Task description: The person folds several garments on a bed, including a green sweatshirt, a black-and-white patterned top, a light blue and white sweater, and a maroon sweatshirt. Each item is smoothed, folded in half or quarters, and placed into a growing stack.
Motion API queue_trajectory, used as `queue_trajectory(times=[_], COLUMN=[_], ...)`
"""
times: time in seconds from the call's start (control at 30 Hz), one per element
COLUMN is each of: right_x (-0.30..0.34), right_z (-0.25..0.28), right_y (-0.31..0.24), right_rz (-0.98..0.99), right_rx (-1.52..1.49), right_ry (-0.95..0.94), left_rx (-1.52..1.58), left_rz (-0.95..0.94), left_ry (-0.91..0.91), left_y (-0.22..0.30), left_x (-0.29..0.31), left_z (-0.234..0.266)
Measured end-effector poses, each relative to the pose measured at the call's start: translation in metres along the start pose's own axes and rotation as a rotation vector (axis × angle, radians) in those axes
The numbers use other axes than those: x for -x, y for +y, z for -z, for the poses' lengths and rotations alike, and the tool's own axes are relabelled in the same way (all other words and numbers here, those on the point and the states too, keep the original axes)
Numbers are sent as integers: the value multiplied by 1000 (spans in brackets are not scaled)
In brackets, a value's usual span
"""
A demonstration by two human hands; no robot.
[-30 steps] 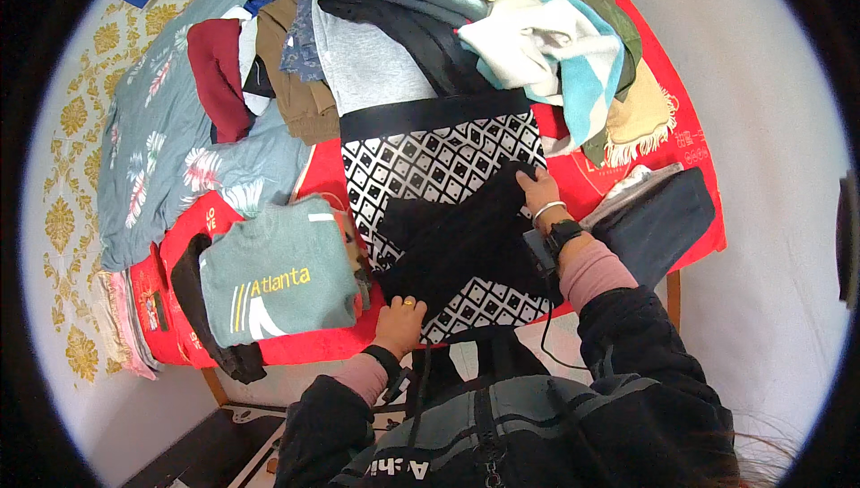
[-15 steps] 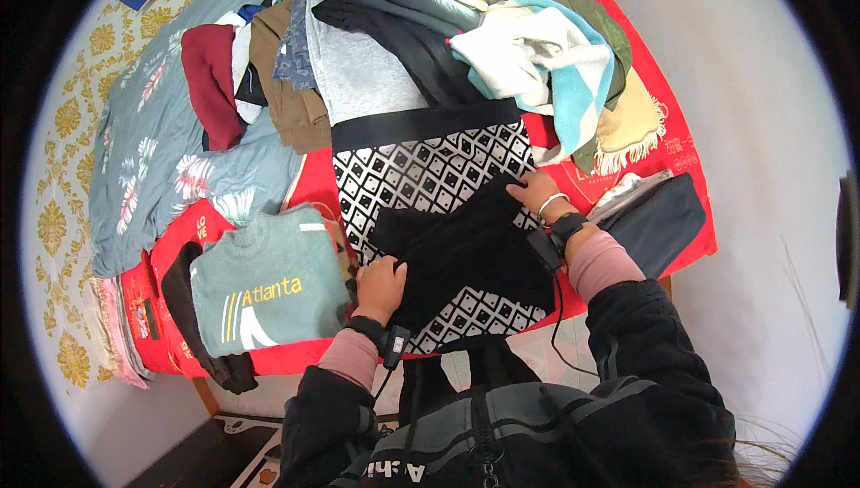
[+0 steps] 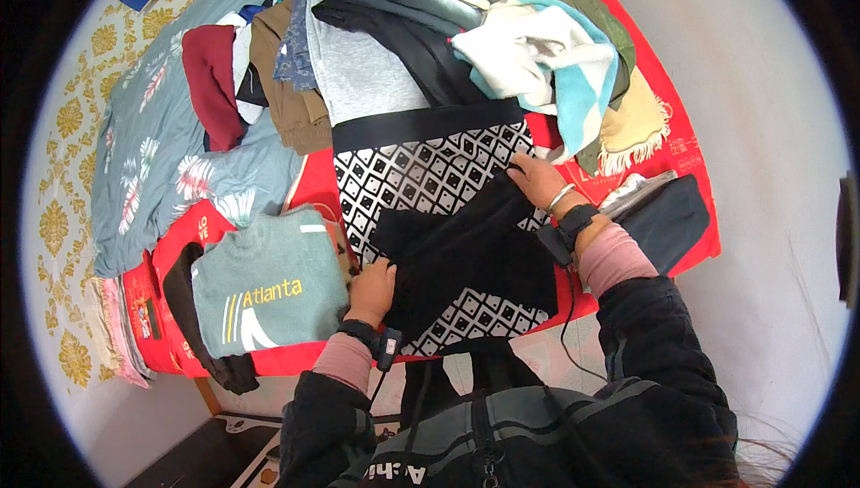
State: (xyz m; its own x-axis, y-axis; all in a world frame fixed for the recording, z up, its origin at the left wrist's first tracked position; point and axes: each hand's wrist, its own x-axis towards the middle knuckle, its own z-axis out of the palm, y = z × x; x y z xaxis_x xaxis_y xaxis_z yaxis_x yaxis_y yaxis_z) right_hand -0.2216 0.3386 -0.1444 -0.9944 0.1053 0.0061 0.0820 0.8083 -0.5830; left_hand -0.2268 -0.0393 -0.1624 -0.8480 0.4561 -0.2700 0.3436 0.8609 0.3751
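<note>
In front of me a black-and-white diamond-patterned sweater (image 3: 430,170) lies flat, with black bands at both ends. Its black sleeves (image 3: 457,255) are folded across the middle. My left hand (image 3: 372,291) is closed at the sweater's left edge, beside the near sleeve end. My right hand (image 3: 537,185) has its fingers closed on the right edge, higher up; part of its grip is hidden. A folded grey-green sweater (image 3: 269,277) with yellow lettering lies left of my left hand, partly over a dark garment (image 3: 228,371).
A red bed cover (image 3: 690,143) lies under everything. Piled along the far side are a light grey garment (image 3: 367,71), brown trousers (image 3: 291,112), a maroon garment (image 3: 210,85) and a white-and-blue knit (image 3: 573,85). Folded dark clothes (image 3: 667,219) sit at the right; a grey-blue quilt (image 3: 143,165) is at the left.
My right hand has shifted a little up and to the right along the sweater's edge. My left hand has moved slightly left. The sweater lies nearly as before.
</note>
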Motion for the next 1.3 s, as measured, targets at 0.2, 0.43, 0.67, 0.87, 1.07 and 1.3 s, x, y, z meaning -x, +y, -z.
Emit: queue_trajectory(times=[0.2, 0.43, 0.67, 0.87, 1.07, 1.3], right_x=[8, 57, 71, 51, 27, 61], right_z=[-14, -47, -70, -68, -58, -79], right_y=[12, -52, -23, -1, 0, -80], right_rz=[-18, 308, 149, -317, -280, 106], right_rx=[168, 229, 453, 219, 202, 277], right_ry=[-67, 34, -118, 296, 207, 48], left_rx=[-64, -163, -179, -104, -297, -176], left_rz=[-48, -360, -270, -221, 223, -247], left_ry=[135, -61, -290, 131, -220, 265], left_y=[17, 45, 22, 26, 11, 46], left_x=[4, 63, 75, 48, 4, 3], left_z=[3, -34, -48, -24, -2, -27])
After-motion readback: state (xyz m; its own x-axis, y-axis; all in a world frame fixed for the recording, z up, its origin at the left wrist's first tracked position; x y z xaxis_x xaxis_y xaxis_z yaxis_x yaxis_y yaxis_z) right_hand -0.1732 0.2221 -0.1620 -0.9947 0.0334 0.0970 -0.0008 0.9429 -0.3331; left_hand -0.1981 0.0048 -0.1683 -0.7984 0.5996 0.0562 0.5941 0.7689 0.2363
